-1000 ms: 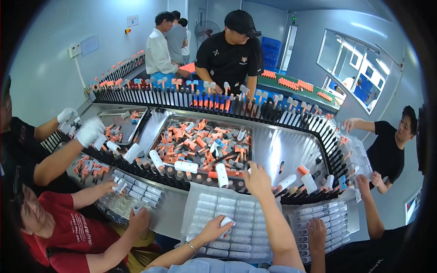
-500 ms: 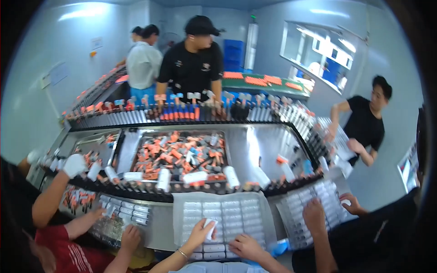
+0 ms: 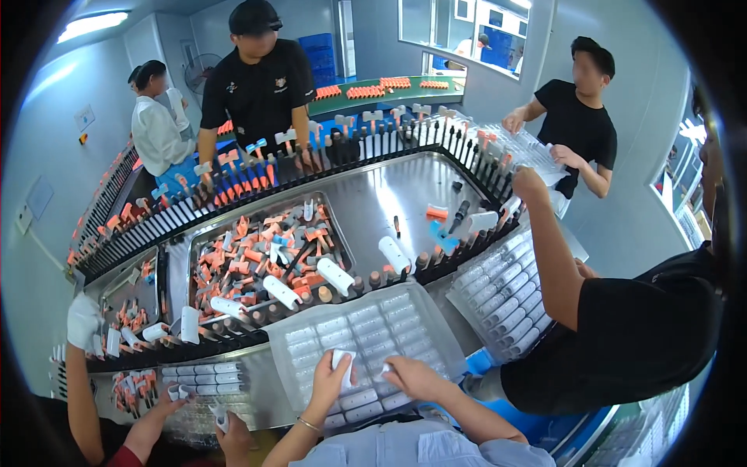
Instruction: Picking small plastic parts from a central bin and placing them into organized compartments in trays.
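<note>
My left hand (image 3: 333, 381), with a bracelet at the wrist, is closed around a small white piece (image 3: 342, 367); whether it is cloth or hard plastic is unclear. Beside it, my right hand (image 3: 415, 378) pinches another white piece (image 3: 384, 370), mostly covered by the fingers. Both hands are over a clear plastic blister tray (image 3: 299, 338) with rows of long cells. White rounded pieces (image 3: 362, 398) sit in the cells close to me. Beyond the tray, white curved shells (image 3: 335, 276) rest along a black rack of upright posts.
A metal bin (image 3: 204, 261) holds a heap of orange, grey and black parts. On my right, a co-worker in black reaches across another blister tray (image 3: 498, 292). Co-workers' hands (image 3: 233, 440) work at filled trays on my left. More people stand behind the far rack (image 3: 257, 183).
The view has swung right and down. My right hand has lifted off the tray's front and now pinches a white piece near my left hand, which still holds its own piece.
</note>
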Demonstrator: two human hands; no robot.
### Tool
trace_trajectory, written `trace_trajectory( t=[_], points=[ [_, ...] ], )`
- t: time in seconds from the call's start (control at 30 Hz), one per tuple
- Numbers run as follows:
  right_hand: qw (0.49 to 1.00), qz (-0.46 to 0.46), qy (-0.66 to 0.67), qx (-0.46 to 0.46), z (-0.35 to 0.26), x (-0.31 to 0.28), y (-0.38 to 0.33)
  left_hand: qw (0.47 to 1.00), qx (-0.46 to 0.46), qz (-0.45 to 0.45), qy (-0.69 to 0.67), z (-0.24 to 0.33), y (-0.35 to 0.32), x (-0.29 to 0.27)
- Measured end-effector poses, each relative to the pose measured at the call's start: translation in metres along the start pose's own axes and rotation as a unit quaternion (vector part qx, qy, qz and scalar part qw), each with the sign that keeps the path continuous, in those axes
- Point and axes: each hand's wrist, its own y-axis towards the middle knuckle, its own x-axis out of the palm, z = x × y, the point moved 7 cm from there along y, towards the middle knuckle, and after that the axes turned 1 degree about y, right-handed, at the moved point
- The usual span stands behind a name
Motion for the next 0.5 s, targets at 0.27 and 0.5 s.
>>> trace_trajectory(
  t=[0.27, 0.5],
  points=[
    [0.992, 0.060, 0.089, 0.071, 0.038, 0.007, 0.015, 0.974, 0.204, -0.052, 0.089, 0.122, 0.029, 0.065],
    [0.992, 0.072, 0.077, 0.067, 0.040, 0.008, 0.016, 0.921, 0.319, 0.045, 0.218, 0.178, 0.085, 0.076]
  ],
)
